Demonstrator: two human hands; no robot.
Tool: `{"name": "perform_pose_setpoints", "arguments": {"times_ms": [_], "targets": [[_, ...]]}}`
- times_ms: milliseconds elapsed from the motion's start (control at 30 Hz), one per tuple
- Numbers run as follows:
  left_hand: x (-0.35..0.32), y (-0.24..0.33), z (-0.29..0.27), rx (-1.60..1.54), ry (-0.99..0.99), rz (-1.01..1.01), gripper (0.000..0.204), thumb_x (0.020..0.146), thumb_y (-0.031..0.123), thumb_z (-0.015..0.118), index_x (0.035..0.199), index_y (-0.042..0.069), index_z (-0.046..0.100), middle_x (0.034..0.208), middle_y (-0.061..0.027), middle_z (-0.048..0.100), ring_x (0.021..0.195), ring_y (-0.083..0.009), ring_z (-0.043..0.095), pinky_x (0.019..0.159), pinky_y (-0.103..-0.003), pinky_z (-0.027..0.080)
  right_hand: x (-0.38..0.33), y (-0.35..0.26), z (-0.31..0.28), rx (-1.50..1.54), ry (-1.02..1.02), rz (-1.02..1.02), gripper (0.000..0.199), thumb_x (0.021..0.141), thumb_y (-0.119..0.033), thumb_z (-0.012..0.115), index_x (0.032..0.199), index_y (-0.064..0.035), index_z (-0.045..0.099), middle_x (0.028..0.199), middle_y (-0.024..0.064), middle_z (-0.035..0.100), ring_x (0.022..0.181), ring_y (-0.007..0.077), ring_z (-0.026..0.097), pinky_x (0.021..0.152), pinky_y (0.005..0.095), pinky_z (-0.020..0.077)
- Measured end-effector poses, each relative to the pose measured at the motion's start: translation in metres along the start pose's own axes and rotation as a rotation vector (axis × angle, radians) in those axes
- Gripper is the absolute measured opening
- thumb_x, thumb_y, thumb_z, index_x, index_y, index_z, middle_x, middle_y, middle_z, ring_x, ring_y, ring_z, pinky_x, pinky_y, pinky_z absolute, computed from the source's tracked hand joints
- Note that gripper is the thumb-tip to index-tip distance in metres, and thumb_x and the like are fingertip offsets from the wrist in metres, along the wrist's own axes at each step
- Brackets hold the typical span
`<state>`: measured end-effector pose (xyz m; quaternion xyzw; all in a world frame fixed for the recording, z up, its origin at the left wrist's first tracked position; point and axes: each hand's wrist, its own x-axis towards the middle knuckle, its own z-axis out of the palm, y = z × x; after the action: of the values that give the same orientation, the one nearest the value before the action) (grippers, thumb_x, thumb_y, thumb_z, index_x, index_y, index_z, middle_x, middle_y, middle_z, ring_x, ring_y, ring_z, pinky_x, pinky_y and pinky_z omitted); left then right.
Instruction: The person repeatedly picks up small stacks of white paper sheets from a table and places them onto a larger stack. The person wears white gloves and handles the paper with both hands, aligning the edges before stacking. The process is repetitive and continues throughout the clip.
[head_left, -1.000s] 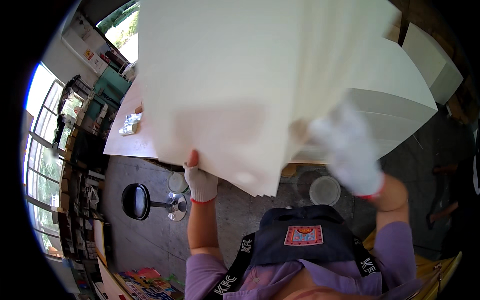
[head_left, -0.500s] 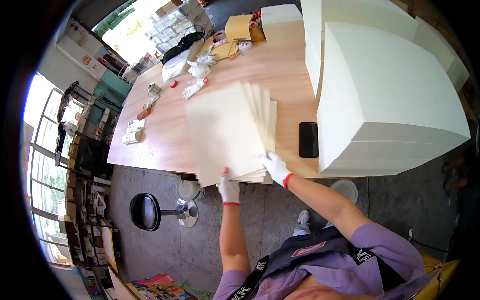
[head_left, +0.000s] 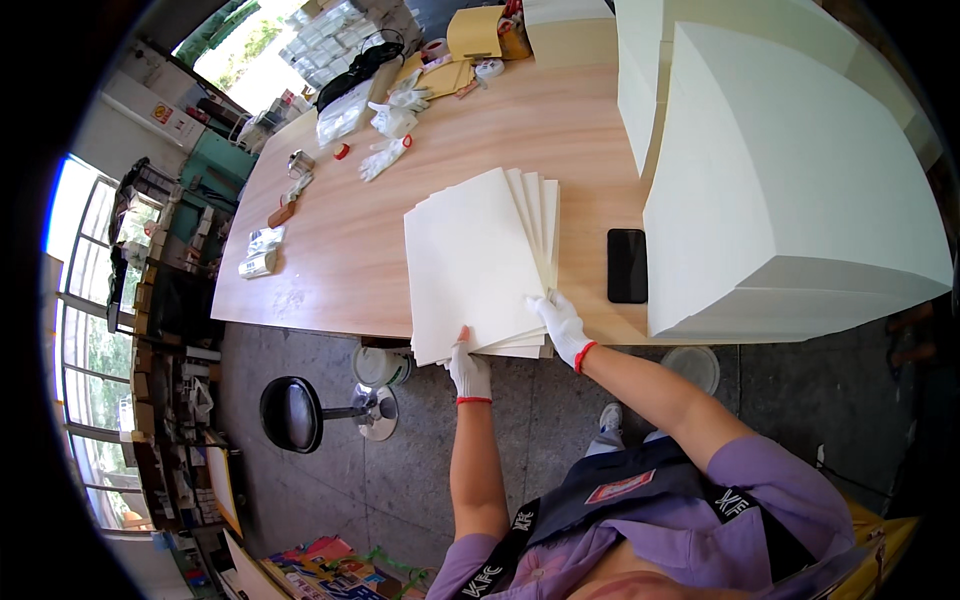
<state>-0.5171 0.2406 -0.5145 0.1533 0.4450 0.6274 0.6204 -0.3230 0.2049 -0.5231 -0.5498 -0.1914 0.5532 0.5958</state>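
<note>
A fanned stack of large cream-white paper sheets (head_left: 470,260) lies at the table's front edge, its upper sheets turned askew over the lower ones. At the front edge of the stack, my left hand (head_left: 469,372) is closed on the sheets, thumb on top and the other fingers hidden beneath. My right hand (head_left: 562,327) is closed on the right edge of the fanned sheets near their front corner. How many sheets each hand grips cannot be made out. Both hands wear white gloves with red cuffs; the left thumb tip looks bare.
A black phone (head_left: 627,266) lies right of the sheets, beside tall paper stacks (head_left: 720,200). White gloves (head_left: 385,158), a brown block (head_left: 281,214) and a red tape roll (head_left: 341,151) lie on the wooden table (head_left: 330,260). A black stool (head_left: 292,414) and a bucket (head_left: 380,366) stand at the front.
The upper sheets have shifted right, closer in line with those beneath, and their blur is gone. My left hand has moved slightly right with them. The whole view has shifted a little.
</note>
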Motion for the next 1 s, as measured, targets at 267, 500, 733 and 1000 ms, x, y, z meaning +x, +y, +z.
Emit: {"name": "perform_pose_setpoints", "arguments": {"times_ms": [267,500,733,1000], "targets": [[0.017,-0.004,-0.005,-0.013,0.089,-0.079,0.026,0.097,0.005,0.077,0.121,0.003,0.068,0.119,-0.0084,0.07,0.105,-0.0218,0.07,0.089,-0.034,0.062,-0.035,-0.017,-0.014,0.234,0.002,0.168,0.044,0.1,-0.042,0.073,0.127,-0.0068,0.067,0.113,0.0025,0.071,0.113,0.0172,0.061,0.096,0.0366,0.0513],[0.017,-0.003,0.003,0.073,0.155,-0.182,0.024,0.093,0.01,0.084,0.112,0.009,0.07,0.103,-0.0028,0.071,0.077,-0.0122,0.066,0.054,-0.021,0.05,-0.144,-0.014,-0.131,0.178,-0.246,0.464,0.038,0.104,-0.039,0.071,0.129,-0.0109,0.066,0.118,0.01,0.074,0.099,0.0219,0.073,0.087,0.0403,0.0614],[0.035,-0.001,-0.009,0.067,0.148,-0.271,0.02,0.093,0.011,0.084,0.108,0.012,0.072,0.101,0.0,0.071,0.074,-0.0113,0.064,0.05,-0.019,0.046,-0.24,-0.012,-0.248,0.132,-0.029,0.525,0.033,0.107,-0.03,0.067,0.132,-0.0086,0.065,0.114,0.0113,0.074,0.096,0.0224,0.074,0.084,0.038,0.0628],[0.033,0.004,0.0,0.202,0.204,-0.263,0.016,0.092,0.019,0.088,0.097,0.02,0.073,0.092,0.0042,0.07,0.062,-0.0109,0.054,0.041,-0.024,0.036,-0.266,-0.007,-0.276,0.171,-0.01,0.397,0.03,0.11,-0.028,0.062,0.132,-0.0086,0.063,0.113,0.0097,0.074,0.096,0.0221,0.074,0.083,0.0381,0.0623]]}}
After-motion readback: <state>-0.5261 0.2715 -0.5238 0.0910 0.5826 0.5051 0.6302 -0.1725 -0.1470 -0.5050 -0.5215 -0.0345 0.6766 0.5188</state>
